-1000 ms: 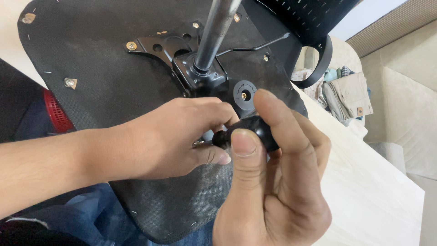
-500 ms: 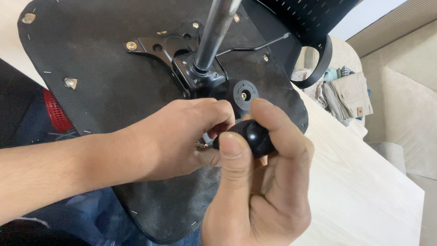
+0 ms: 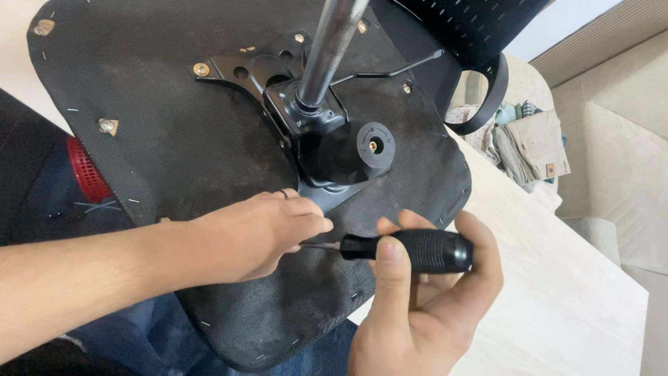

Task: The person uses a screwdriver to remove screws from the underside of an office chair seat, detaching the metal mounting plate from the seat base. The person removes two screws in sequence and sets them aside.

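Your right hand (image 3: 424, 306) has its fingers clamped on the black ribbed-handle screwdriver (image 3: 407, 249), lying level, tip leftward under your left hand's (image 3: 257, 237) curled fingers on the black fabric seat underside (image 3: 160, 132).

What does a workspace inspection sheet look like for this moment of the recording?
Surface: pale wooden tabletop, bare at right.
Job's things: upturned black fabric-covered chair seat with black metal mounting plate and chrome column; black-handled screwdriver, lying near level, tip toward the left hand.
Clutter: red perforated plastic item at the seat's left edge; folded beige clothes beyond.
Hands: left hand rests on the seat by the plate's corner, fingers at the screwdriver's tip; right hand grips the handle.
Cables: nothing seen.
Surroundings: beige sofa at right.
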